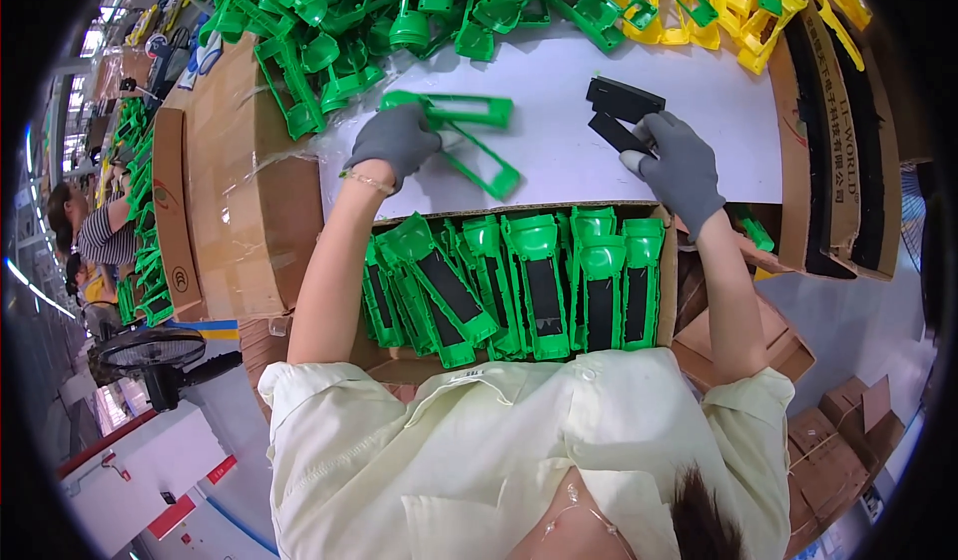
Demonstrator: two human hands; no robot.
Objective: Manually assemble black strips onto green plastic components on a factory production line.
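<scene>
My left hand (396, 143), in a grey glove, is closed around the rounded ends of two green plastic frames. The upper frame (499, 113) points right and the lower frame (504, 182) slants down to the right; both have long open slots and look slightly blurred. At the right, my gloved right hand (684, 169) pinches a black rectangular strip (617, 133) between thumb and fingers. Another black strip (629, 99) lies just beyond it, near the fingertips. Both hands are above the white work surface (559, 166).
A large heap of green plastic parts (409, 21) lies at the back, with yellow parts (733, 21) at its right. Close to my body, a carton holds several green frames with black inserts (546, 300). Cardboard boxes (239, 181) flank the surface. A black fan (155, 355) stands left.
</scene>
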